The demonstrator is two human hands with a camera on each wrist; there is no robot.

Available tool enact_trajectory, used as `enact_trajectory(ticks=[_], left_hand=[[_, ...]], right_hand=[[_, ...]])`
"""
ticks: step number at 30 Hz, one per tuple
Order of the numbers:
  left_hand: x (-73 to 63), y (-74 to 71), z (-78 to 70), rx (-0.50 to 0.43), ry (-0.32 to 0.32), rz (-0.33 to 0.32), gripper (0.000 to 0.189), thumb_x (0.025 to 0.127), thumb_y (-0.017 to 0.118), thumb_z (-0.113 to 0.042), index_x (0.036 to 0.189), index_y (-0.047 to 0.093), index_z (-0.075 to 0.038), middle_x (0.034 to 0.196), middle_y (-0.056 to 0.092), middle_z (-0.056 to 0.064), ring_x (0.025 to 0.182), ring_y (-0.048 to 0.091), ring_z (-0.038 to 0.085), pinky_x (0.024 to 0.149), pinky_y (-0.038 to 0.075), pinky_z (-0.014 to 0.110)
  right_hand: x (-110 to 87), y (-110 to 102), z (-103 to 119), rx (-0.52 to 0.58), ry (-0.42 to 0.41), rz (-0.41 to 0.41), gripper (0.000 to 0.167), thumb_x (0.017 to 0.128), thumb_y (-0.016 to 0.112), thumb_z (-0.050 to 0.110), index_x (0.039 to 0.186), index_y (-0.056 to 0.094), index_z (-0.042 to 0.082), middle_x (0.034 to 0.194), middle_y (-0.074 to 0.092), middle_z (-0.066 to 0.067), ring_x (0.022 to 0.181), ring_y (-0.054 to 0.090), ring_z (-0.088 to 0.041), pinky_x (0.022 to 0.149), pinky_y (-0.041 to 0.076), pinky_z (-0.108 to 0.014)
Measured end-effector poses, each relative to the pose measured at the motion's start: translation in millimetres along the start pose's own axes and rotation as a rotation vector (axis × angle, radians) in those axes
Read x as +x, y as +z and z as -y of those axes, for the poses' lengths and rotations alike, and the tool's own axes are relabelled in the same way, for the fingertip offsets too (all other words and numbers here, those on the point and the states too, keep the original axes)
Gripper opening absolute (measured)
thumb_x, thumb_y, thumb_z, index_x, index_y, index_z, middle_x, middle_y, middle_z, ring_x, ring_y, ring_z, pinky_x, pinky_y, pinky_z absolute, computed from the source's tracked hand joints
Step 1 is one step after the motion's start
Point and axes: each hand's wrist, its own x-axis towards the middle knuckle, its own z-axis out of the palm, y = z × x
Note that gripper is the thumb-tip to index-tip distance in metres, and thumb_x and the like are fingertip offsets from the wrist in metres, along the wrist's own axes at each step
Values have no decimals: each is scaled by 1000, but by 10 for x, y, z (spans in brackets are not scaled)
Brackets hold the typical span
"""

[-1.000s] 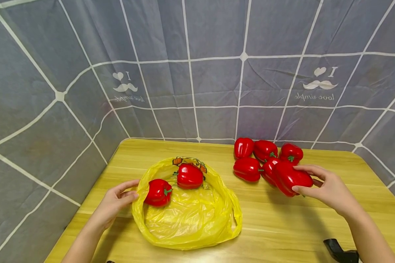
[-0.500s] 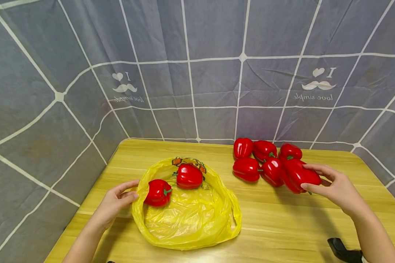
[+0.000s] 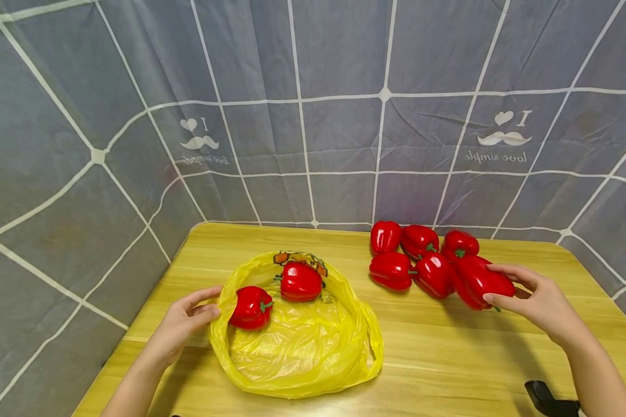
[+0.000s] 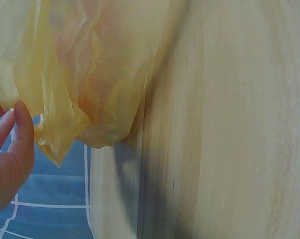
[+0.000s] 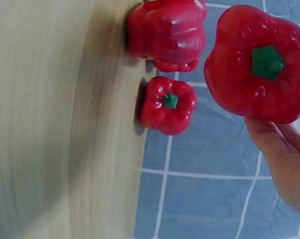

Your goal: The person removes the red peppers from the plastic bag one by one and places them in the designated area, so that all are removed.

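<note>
My left hand (image 3: 179,324) pinches the left rim of a yellow plastic bag (image 3: 297,365), which lies with its mouth wide. In the left wrist view, thumb and fingers meet on the bag's thin film (image 4: 50,89). Inside the bag are two red bell peppers, one at the left wall (image 3: 251,308) and one at the back (image 3: 300,282). My right hand (image 3: 539,301) grips a shiny red bell pepper (image 3: 480,282) between thumb and fingers. The right wrist view shows this pepper's green stem end (image 5: 259,64), held up off the wooden table.
Several more red bell peppers (image 3: 391,271) cluster at the table's back right, just left of and behind the held one. A black object (image 3: 550,399) lies by the right forearm. Grey curtain (image 3: 339,133) with white lines hangs behind the wooden table (image 3: 422,365).
My right hand has moved a little to the right with its bell pepper, uncovering more of the pepper beside it. The left hand and the bag have stayed put.
</note>
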Motion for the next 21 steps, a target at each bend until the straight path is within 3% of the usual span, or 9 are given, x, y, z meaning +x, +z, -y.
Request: enact_trajectory(ticks=[5, 14, 21], left_hand=[[-2, 0, 5, -3, -1, -3, 50, 89, 58, -2, 133, 39, 14, 109, 59, 1, 93, 59, 4, 76, 49, 21], [-2, -9, 14, -12, 19, 8, 50, 89, 58, -1, 132, 39, 15, 106, 60, -2, 91, 60, 4, 75, 49, 20], [-4, 3, -5, -9, -1, -2, 50, 89, 59, -2, 133, 39, 14, 106, 60, -2, 91, 59, 4, 75, 49, 21]], right_hand=[[4, -54, -67, 28, 46, 0, 50, 84, 70, 14, 130, 52, 8, 109, 47, 26, 88, 53, 9, 66, 53, -23], [37, -95, -224, -9, 72, -15, 49, 84, 70, 18, 129, 53, 9, 105, 47, 31, 88, 49, 11, 65, 52, -22], [73, -24, -342, -33, 132, -7, 52, 84, 71, 24, 129, 52, 6, 103, 44, 31, 89, 44, 12, 66, 50, -21]])
